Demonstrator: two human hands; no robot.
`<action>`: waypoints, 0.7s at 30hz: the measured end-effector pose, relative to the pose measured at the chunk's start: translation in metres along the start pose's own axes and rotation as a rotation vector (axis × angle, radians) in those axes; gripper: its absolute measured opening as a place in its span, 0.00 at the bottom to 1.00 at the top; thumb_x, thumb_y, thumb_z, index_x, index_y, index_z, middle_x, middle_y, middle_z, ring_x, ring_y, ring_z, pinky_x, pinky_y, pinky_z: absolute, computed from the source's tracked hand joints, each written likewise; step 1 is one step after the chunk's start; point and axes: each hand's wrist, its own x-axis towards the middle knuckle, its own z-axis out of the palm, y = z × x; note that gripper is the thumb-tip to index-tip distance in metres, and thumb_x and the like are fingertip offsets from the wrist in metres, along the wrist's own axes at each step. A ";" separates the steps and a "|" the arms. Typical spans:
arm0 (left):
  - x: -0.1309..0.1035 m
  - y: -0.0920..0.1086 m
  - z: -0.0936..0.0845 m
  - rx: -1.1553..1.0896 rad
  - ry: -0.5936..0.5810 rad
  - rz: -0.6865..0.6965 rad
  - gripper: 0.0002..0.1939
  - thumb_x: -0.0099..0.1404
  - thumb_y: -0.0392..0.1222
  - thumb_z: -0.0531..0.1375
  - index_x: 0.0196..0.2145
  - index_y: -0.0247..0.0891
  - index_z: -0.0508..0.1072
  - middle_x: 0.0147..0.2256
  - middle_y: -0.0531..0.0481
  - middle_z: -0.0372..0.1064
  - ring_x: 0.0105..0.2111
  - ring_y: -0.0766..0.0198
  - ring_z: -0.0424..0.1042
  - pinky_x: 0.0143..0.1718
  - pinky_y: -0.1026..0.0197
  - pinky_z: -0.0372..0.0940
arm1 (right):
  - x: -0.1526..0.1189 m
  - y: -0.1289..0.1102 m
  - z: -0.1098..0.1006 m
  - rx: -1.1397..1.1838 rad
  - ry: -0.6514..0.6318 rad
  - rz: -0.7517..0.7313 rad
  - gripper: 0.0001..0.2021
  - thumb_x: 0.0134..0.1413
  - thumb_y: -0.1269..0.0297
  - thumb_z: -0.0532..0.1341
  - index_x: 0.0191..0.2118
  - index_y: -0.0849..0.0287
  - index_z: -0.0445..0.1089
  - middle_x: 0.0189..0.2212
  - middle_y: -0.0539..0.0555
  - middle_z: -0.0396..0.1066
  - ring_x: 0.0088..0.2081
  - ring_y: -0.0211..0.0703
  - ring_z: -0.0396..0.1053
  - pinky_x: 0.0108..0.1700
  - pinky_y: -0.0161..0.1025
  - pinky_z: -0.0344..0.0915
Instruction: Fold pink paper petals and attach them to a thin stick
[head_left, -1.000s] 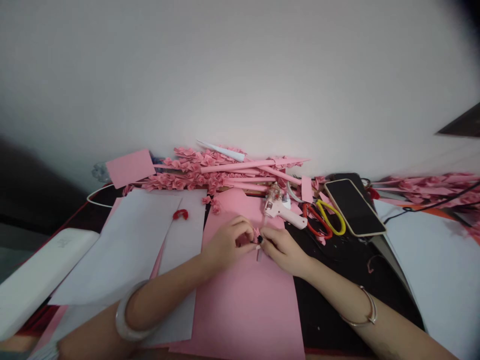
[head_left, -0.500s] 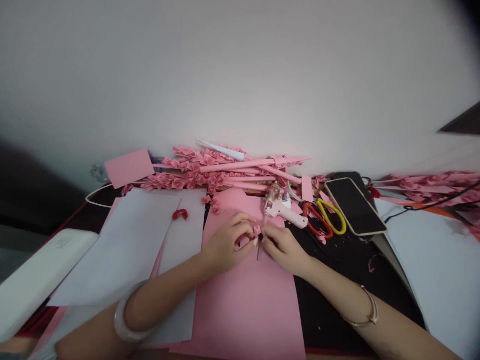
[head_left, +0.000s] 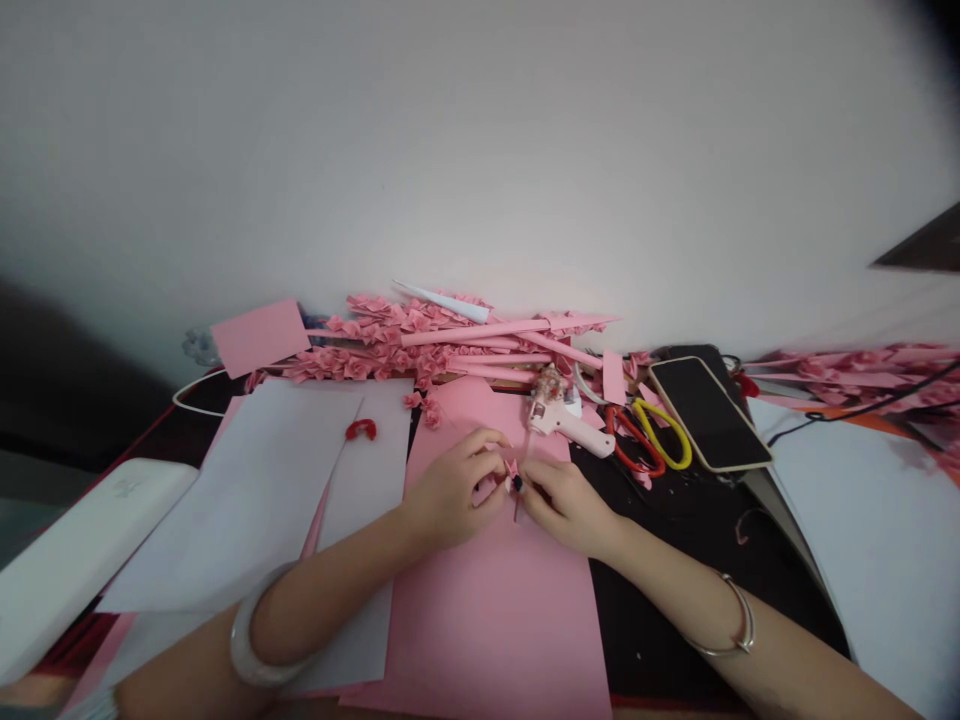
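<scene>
A small folded pink paper piece [head_left: 511,467] is pinched between my two hands, over a large pink sheet [head_left: 499,620]. My left hand [head_left: 455,490] holds it from the left with bent fingers. From the right, the fingertips of my right hand [head_left: 566,503] close on a thin stick [head_left: 516,513] or tool with a dark tip beside the piece; its exact shape is too small to tell. Just behind my hands lies a pale pink glue gun [head_left: 571,425]. Small pink paper flowers [head_left: 430,410] rest on the sheet's far end.
Pink flower stems [head_left: 397,340] are piled along the wall. To the right lie red-handled scissors [head_left: 637,450], yellow handles [head_left: 667,432], a phone [head_left: 709,412] and white paper [head_left: 885,530]. White sheets [head_left: 247,480], a red clip [head_left: 361,429] and a white box [head_left: 90,550] are on the left.
The fingertips of both hands have shifted slightly, and the small pink piece sits at a somewhat different angle, a little lower. The things around them look the same.
</scene>
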 end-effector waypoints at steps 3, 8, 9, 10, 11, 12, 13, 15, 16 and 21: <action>0.001 0.001 -0.001 -0.001 0.000 0.009 0.04 0.58 0.30 0.53 0.29 0.37 0.63 0.42 0.46 0.62 0.36 0.65 0.66 0.38 0.62 0.62 | 0.000 -0.001 0.000 -0.006 0.003 -0.004 0.08 0.53 0.76 0.51 0.26 0.58 0.55 0.20 0.46 0.61 0.21 0.34 0.58 0.26 0.30 0.54; 0.001 0.001 0.000 -0.008 0.002 0.021 0.05 0.56 0.29 0.53 0.29 0.37 0.63 0.41 0.47 0.62 0.36 0.65 0.66 0.37 0.63 0.62 | 0.001 -0.001 0.000 -0.010 -0.002 -0.006 0.08 0.51 0.77 0.51 0.26 0.58 0.57 0.21 0.48 0.65 0.23 0.35 0.62 0.28 0.31 0.58; 0.001 0.001 0.000 -0.008 0.005 0.023 0.05 0.56 0.29 0.53 0.29 0.37 0.63 0.41 0.46 0.62 0.37 0.65 0.66 0.38 0.62 0.62 | 0.001 -0.002 0.000 -0.011 -0.005 -0.006 0.08 0.52 0.77 0.51 0.26 0.58 0.58 0.21 0.48 0.66 0.23 0.35 0.62 0.28 0.31 0.58; 0.000 0.001 0.000 -0.008 0.007 0.026 0.06 0.56 0.29 0.54 0.28 0.37 0.63 0.41 0.46 0.62 0.37 0.64 0.66 0.38 0.62 0.62 | 0.001 -0.002 0.000 -0.012 -0.008 -0.007 0.08 0.52 0.77 0.51 0.26 0.58 0.58 0.22 0.48 0.66 0.23 0.35 0.63 0.28 0.31 0.59; 0.000 0.001 0.001 -0.009 0.009 0.027 0.06 0.55 0.28 0.54 0.28 0.37 0.62 0.41 0.46 0.62 0.37 0.64 0.67 0.38 0.62 0.62 | 0.001 -0.002 0.000 -0.013 -0.010 -0.008 0.08 0.51 0.77 0.51 0.26 0.58 0.59 0.22 0.48 0.66 0.24 0.35 0.63 0.29 0.31 0.59; 0.000 0.001 0.001 -0.008 0.008 0.025 0.06 0.55 0.29 0.54 0.28 0.37 0.62 0.42 0.46 0.62 0.38 0.64 0.67 0.38 0.62 0.62 | 0.001 -0.003 0.000 -0.014 -0.009 -0.011 0.08 0.51 0.77 0.51 0.26 0.59 0.59 0.22 0.48 0.66 0.24 0.35 0.64 0.29 0.31 0.59; -0.001 0.001 0.001 -0.006 0.007 0.021 0.05 0.55 0.29 0.54 0.28 0.37 0.62 0.42 0.46 0.62 0.37 0.64 0.67 0.38 0.61 0.62 | 0.001 -0.003 0.000 -0.014 -0.007 -0.015 0.08 0.51 0.78 0.51 0.26 0.59 0.60 0.22 0.48 0.66 0.24 0.35 0.64 0.28 0.31 0.60; -0.001 0.001 0.001 0.002 -0.007 0.006 0.05 0.55 0.30 0.54 0.28 0.37 0.62 0.43 0.45 0.62 0.37 0.63 0.67 0.38 0.61 0.63 | 0.001 -0.004 0.000 -0.016 -0.003 -0.026 0.08 0.50 0.78 0.52 0.26 0.58 0.60 0.22 0.48 0.66 0.23 0.35 0.63 0.28 0.31 0.59; -0.001 0.001 0.000 0.007 -0.018 -0.002 0.05 0.55 0.30 0.54 0.28 0.37 0.62 0.44 0.45 0.62 0.37 0.63 0.68 0.38 0.60 0.63 | 0.001 -0.005 0.000 -0.018 -0.002 -0.031 0.08 0.50 0.78 0.52 0.26 0.58 0.60 0.22 0.48 0.66 0.23 0.35 0.63 0.28 0.31 0.59; -0.001 0.004 -0.002 0.042 -0.051 -0.035 0.05 0.54 0.30 0.55 0.28 0.38 0.63 0.44 0.45 0.63 0.38 0.61 0.68 0.38 0.59 0.64 | 0.001 -0.006 0.000 -0.023 -0.002 -0.034 0.08 0.50 0.78 0.51 0.26 0.58 0.59 0.22 0.49 0.66 0.23 0.36 0.64 0.28 0.32 0.60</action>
